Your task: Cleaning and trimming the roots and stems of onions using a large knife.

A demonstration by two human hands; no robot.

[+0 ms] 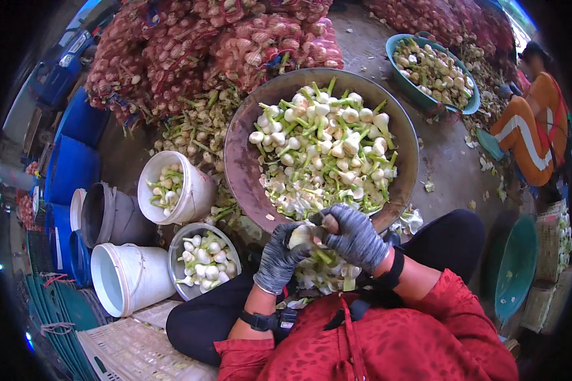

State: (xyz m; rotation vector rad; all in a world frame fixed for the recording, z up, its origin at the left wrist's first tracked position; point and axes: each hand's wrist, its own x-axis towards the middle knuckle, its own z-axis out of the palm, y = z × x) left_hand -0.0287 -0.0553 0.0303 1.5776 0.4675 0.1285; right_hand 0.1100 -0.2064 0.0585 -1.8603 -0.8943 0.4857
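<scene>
My left hand [283,257], in a grey knit glove, is closed around a pale garlic bulb [301,236] with a green stem. My right hand [357,240], gloved alike, curls its fingers against the bulb's right side; a small brownish piece or bare fingertip shows there, and I cannot tell which. Both hands are over the near rim of a wide metal pan [242,143]. Inside it lie many white garlic bulbs [321,112] with cut green stems, and loose peeled skins [291,195] toward the near side. More skins [329,278] lie below my hands, between my legs.
Left stand a tilted white bucket [202,190] with garlic, a tub [174,259] of peeled bulbs, and another white bucket [138,278]. Red mesh sacks [181,62] pile behind loose garlic [195,124]. A teal basin [392,52] of garlic and a seated person [534,124] are at right.
</scene>
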